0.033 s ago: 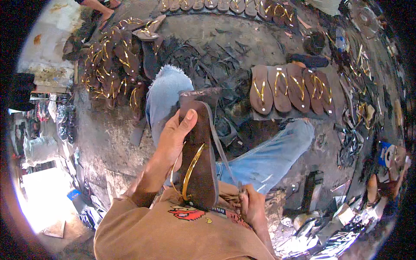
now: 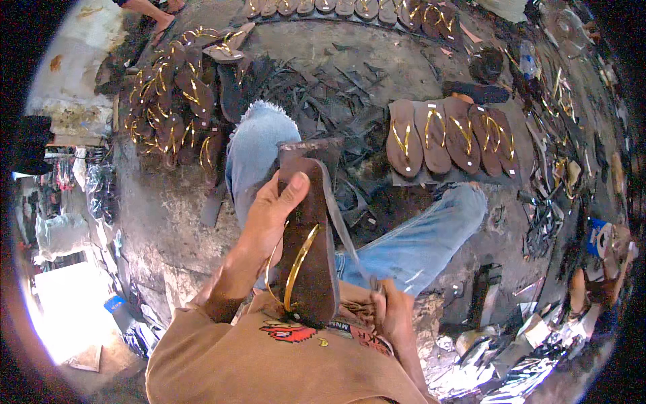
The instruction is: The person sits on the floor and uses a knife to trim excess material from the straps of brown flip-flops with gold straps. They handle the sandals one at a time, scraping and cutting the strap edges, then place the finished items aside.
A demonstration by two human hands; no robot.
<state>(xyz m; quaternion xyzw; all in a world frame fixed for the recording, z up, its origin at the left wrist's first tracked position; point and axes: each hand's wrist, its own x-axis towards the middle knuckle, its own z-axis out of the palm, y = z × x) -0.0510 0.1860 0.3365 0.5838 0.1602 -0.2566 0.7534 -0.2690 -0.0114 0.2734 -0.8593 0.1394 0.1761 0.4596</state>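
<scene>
A dark brown flip-flop (image 2: pixel 313 273) with shiny gold straps stands upright along my shirt front. My left hand (image 2: pixel 268 212) is closed round its upper part, thumb lying on the footbed. From the top of the sole a thin grey strip (image 2: pixel 345 232) hangs away along the right edge, parted from it lower down. At the strip's lower end my right hand (image 2: pixel 396 313) is closed, fingers pinched on it. Whether a blade is also in those fingers I cannot make out. A squarish dark flap of sole material (image 2: pixel 311 147) sticks out beyond the flip-flop's top.
Several gold-strapped flip-flops (image 2: pixel 464 141) lie in a row at the right, and a heap (image 2: pixel 171 101) sits at the left. Dark offcuts (image 2: pixel 336 101) litter the floor ahead. Another row (image 2: pixel 343 8) runs along the far side. My jeans-clad legs (image 2: pixel 420 236) frame the work.
My right hand has shifted very slightly upward. The flip-flop and my left hand stay almost where they were.
</scene>
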